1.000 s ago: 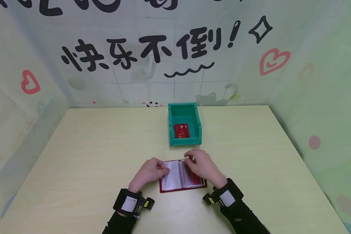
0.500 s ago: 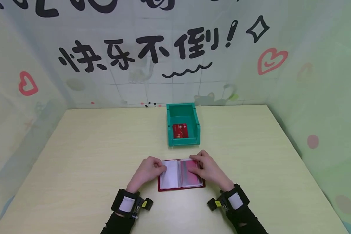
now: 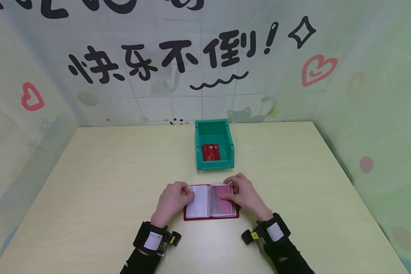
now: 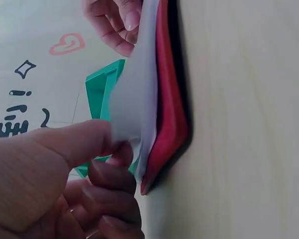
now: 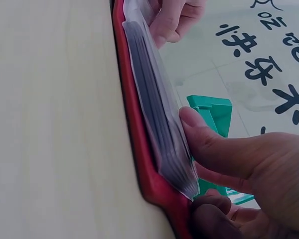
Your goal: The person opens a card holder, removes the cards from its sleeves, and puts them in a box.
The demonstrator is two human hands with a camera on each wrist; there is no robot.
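An open card holder (image 3: 199, 207) with a red cover and clear sleeves lies on the table in front of me. My left hand (image 3: 174, 201) pinches the upper left part of its left-side sleeves between thumb and fingers; the left wrist view shows the sleeve (image 4: 139, 84) lifted off the red cover (image 4: 172, 109). On the right side, a pink card with a grey stripe (image 3: 221, 207) shows through a sleeve. My right hand (image 3: 244, 194) holds that side: its thumb presses on the stack of sleeves (image 5: 157, 94), and its fingers curl at the outer edge.
Beyond the card holder stands a green bin (image 3: 215, 165), with a red card (image 3: 211, 153) lying inside near its front. The pale wooden table (image 3: 123, 167) meets a printed backdrop (image 3: 140, 106) behind and at both sides.
My right hand has shifted to the right across the right-hand sleeves. The dark red surface there has given way to the pink card with a grey stripe. My left hand keeps its pinch.
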